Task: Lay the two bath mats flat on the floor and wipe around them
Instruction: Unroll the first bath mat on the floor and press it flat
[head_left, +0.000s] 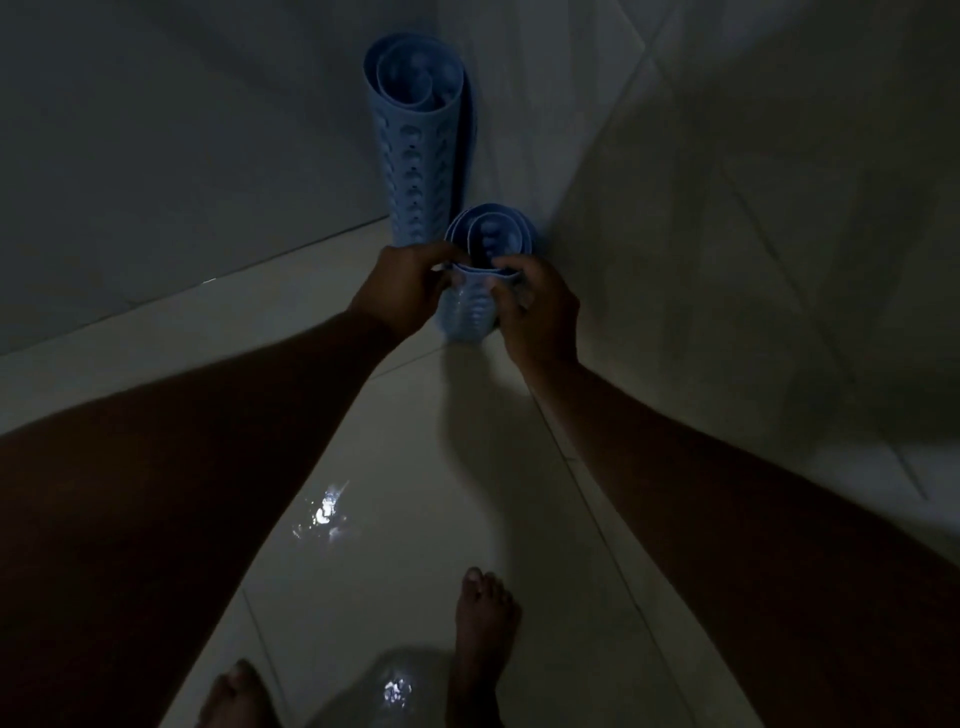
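Two blue rubber bath mats stand rolled up on end in a dim tiled corner. The taller rolled mat (415, 140) leans against the wall at the back. The shorter rolled mat (485, 244) stands in front of it, slightly to the right. My left hand (405, 288) grips the shorter roll's top rim from the left. My right hand (537, 306) grips the same rim from the right, fingers hooked over the edge. The roll's lower part shows between my hands.
Glossy pale floor tiles (415, 467) reflect small bright spots of light. Tiled walls (727, 208) meet at the corner behind the mats. My bare feet (485, 623) stand on the floor at the bottom of the view.
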